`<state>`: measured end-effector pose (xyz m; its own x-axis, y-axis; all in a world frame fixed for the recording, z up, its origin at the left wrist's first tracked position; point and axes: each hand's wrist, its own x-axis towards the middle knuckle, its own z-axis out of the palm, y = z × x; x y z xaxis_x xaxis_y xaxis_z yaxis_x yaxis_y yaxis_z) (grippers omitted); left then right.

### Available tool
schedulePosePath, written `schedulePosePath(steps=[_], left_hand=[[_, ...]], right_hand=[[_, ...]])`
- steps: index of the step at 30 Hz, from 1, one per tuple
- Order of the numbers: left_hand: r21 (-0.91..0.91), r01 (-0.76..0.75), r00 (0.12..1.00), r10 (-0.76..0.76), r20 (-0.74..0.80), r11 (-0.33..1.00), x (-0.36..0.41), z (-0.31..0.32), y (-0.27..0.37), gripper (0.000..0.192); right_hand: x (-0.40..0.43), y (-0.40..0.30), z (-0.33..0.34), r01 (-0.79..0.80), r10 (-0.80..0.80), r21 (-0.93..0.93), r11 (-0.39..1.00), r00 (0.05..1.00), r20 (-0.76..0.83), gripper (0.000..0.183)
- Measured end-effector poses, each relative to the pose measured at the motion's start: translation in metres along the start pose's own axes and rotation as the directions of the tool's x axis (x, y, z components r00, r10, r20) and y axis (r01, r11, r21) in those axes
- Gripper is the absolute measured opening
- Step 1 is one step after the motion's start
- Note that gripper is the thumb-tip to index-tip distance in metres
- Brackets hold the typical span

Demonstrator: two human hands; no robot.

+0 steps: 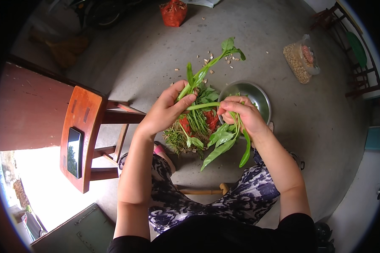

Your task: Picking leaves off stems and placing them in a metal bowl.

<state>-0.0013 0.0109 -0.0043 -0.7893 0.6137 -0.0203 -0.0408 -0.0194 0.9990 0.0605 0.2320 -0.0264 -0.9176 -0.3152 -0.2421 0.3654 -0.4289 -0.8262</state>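
My left hand (174,106) grips a thick green stem of a leafy vegetable (205,69), whose leafy tip reaches up and to the right. My right hand (240,114) holds leafy stems (223,139) that hang below it, and a pale green stem spans between both hands. Below my hands a pile of greens (199,121) lies on the floor with red plastic (212,117) among it; cut or rooty ends show at its lower left. A round metal basin (263,95) stands partly behind my right hand, with some green leaves inside.
On the left, a wooden stool (93,106) bears a phone (75,151). Peanut shells (209,60) lie beyond the pile. A red bag (173,14) stands farther off; a clear bag of peanuts (297,63) is at right. Furniture lines the upper right edge.
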Motion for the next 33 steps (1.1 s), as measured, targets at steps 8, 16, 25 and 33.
schedulePosePath(steps=[8, 16, 25, 33], left_hand=[[0.032, 0.084, 0.995, -0.086, 0.058, 0.996, 0.003, -0.004, -0.01, 0.029], [0.066, 0.04, 0.997, -0.044, 0.069, 0.997, 0.005, 0.006, -0.013, 0.021], [-0.015, 0.025, 0.998, -0.025, 0.05, 1.0, -0.004, 0.006, -0.001, 0.016], [0.056, 0.005, 0.971, -0.018, 0.236, 0.998, -0.001, 0.005, -0.011, 0.015]], right_hand=[[0.005, 0.003, 0.001, 0.031, -0.035, -0.033, 0.999, 0.991, -0.126, 0.019], [0.007, 0.005, -0.004, -0.011, 0.018, 0.034, 0.999, 0.981, -0.192, 0.02], [0.008, -0.003, -0.015, -0.029, 0.043, 0.112, 0.993, 0.992, -0.12, 0.025], [0.006, 0.006, 0.001, -0.202, 0.204, -0.043, 0.979, 0.978, 0.043, 0.019]])
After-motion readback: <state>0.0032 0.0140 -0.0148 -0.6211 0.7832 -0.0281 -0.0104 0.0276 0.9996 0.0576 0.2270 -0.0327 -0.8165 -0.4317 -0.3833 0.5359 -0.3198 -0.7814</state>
